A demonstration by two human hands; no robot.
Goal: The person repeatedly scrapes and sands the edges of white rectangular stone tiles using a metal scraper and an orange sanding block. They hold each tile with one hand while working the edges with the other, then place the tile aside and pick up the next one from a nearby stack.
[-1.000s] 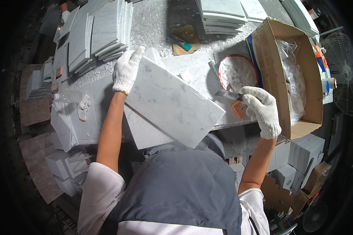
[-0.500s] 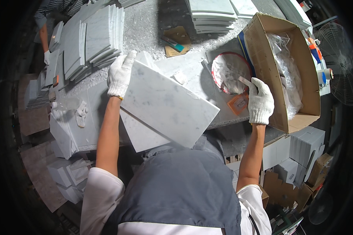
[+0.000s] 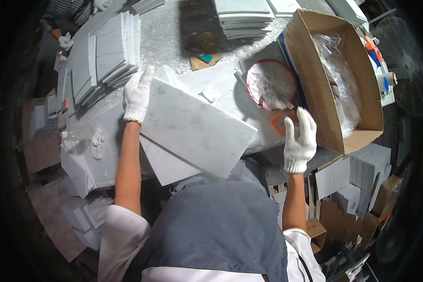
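**Marble tile (image 3: 197, 122) set skewed over worktop (image 3: 162, 35) edge, right hand (image 3: 300, 145) spread**

Nearest us: grey apron (image 3: 216, 225). The tile's near corner jutted past the worktop's near edge toward it. A second tile (image 3: 167, 162) showed under the tile's lower left side.

Orientation: tile's face was up, long axis slanting from far left to near right. We had the left hand (image 3: 137, 96) on the left short edge at the far corner, fingers closed on it. Right hand hung off the tile's right end; thumb and fingers were wide apart, just nearer us than a flat orange packet (image 3: 277, 123).

Mid-worktop: a small white scrap (image 3: 210, 94) lay beyond the tile. Red-rimmed bowl (image 3: 258, 75) with whitish contents sat to the right, next to an open carton (image 3: 310, 80) of clear plastic (image 3: 338, 70). To the left we had a crumpled white cloth (image 3: 97, 143).

Farther: surface got grey and gritty with pale chips. Teal-handled tool (image 3: 201, 55) lay on brown card (image 3: 212, 46). Tile stacks stood left (image 3: 120, 47) and at the back (image 3: 242, 19).

Room: dim at the edges. We saw a wire-caged fan (image 3: 402, 66) far right and a gloved co-worker (image 3: 70, 11) far left.
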